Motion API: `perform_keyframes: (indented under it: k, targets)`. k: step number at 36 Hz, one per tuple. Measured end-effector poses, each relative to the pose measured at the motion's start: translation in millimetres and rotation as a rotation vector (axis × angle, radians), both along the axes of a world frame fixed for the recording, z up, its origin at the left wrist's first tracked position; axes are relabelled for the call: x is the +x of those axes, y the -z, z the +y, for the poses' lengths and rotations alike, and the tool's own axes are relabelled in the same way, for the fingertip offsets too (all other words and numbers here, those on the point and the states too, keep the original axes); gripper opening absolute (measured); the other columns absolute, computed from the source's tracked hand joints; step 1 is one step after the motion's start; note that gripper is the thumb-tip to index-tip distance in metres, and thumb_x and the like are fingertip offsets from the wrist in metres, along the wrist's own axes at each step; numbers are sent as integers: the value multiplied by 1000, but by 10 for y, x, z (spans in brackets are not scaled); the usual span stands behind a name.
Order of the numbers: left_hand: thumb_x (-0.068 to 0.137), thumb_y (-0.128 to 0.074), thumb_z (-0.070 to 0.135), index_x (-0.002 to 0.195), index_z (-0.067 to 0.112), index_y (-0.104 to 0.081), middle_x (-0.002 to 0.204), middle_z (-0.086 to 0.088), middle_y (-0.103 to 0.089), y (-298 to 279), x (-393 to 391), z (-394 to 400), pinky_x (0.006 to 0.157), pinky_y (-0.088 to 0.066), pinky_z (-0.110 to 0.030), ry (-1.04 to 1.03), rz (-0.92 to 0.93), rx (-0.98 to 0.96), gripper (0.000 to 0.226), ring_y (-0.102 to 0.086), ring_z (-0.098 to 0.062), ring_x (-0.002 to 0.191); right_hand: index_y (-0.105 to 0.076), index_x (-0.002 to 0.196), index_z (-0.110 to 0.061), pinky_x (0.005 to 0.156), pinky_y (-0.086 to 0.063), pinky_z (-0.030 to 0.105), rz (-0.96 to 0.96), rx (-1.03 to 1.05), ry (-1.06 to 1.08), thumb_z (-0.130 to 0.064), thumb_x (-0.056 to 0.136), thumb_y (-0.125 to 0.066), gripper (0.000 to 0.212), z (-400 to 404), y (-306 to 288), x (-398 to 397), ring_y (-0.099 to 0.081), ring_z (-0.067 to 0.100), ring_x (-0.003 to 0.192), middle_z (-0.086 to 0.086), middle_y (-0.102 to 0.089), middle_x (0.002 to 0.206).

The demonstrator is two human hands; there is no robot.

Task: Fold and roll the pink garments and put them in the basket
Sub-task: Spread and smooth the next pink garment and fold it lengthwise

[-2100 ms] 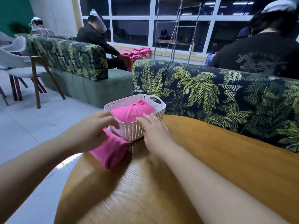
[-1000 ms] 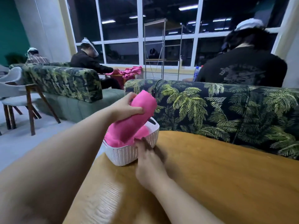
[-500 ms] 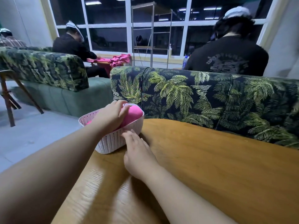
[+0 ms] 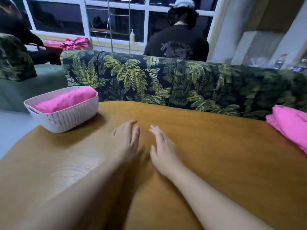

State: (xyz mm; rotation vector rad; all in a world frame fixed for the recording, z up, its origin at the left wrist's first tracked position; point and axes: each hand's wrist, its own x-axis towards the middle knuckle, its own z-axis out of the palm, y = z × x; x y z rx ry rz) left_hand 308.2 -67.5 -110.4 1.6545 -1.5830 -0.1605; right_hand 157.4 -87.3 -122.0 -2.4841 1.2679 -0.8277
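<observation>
the wooden table (image 4: 216, 155) filled most of the view, with a leaf-print sofa (image 4: 166, 80) behind it. at its right edge lay a pile of pink garments (image 4: 289, 125), not yet rolled. the basket (image 4: 66, 117) sat at the far left corner, holding rolled pink garments (image 4: 66, 100). the left hand (image 4: 126, 140) and right hand (image 4: 162, 146) hovered mid-table, fingers straight, holding nothing. it looked like a pause between garments; the next move would call for a reach right to the pile.

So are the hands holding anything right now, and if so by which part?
Nothing is held. The left hand and right hand are both open and empty above the table.
</observation>
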Motion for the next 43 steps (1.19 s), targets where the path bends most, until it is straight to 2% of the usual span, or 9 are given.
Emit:
perform_keyframes:
  k: [9,12,15,19,23,28,33,38,43]
  targets:
    - [99,-17,48,146,19,-30,149,2,-36,212,-1692,198,118,-8,-44,79,97,153,57,-25,-15,141,-34,142,-17,116,-20,25,-88,42,391,-5,95,-44,49,323,102,-1708,-19,9,144,-5,-28,154]
    - [96,-7,58,153,18,-7,161,-3,-5,281,-2113,318,119,-1,-46,149,-120,296,70,4,-20,148,-36,141,-15,113,-20,21,-87,-1,502,-4,94,-46,49,464,101,-2260,-22,10,143,-4,-32,152]
    - [79,17,66,153,25,5,161,3,10,356,-2304,398,117,7,-46,286,-405,249,85,18,-17,146,-39,139,-12,115,-20,25,-54,-47,612,-3,93,-48,48,602,111,-2790,-20,11,144,-2,-33,152]
    - [82,13,72,153,25,0,161,3,7,393,-2299,337,119,6,-44,297,-366,295,87,17,-14,146,-50,128,-4,114,-29,47,24,-232,819,-3,87,-53,41,754,100,-3456,-32,29,140,12,-43,145]
    - [84,9,72,153,25,-6,161,5,1,382,-2310,340,119,3,-42,328,-388,282,85,12,-12,147,-52,126,1,114,-25,52,145,-274,1080,-8,84,-63,44,870,61,-4122,-31,40,137,22,-45,142]
    - [72,12,70,153,25,-13,161,6,-6,387,-2321,348,119,-2,-41,337,-398,251,96,6,-11,148,-29,149,-17,116,-10,52,90,-42,1383,-36,91,-60,68,947,-129,-4789,-9,33,146,14,-18,158]
    - [75,9,71,152,27,-17,160,8,-11,398,-2319,361,119,-3,-37,413,-417,209,92,2,-9,148,-13,153,-22,114,-14,53,-6,292,1480,-53,85,-64,91,956,-158,-5077,-21,41,141,17,-22,156]
    - [77,6,71,151,29,-20,159,11,-16,401,-2311,360,119,-5,-35,474,-428,190,89,0,-6,147,-61,121,-14,100,-31,40,215,261,1546,-45,91,-59,42,891,-128,-5188,-53,32,115,13,-62,119]
    - [77,6,71,149,28,-24,156,12,-22,388,-2312,358,117,-12,-33,486,-431,197,89,-8,-6,147,-68,101,-14,100,-32,43,267,91,1498,-29,95,-54,22,954,-224,-5191,-54,32,105,11,-65,103]
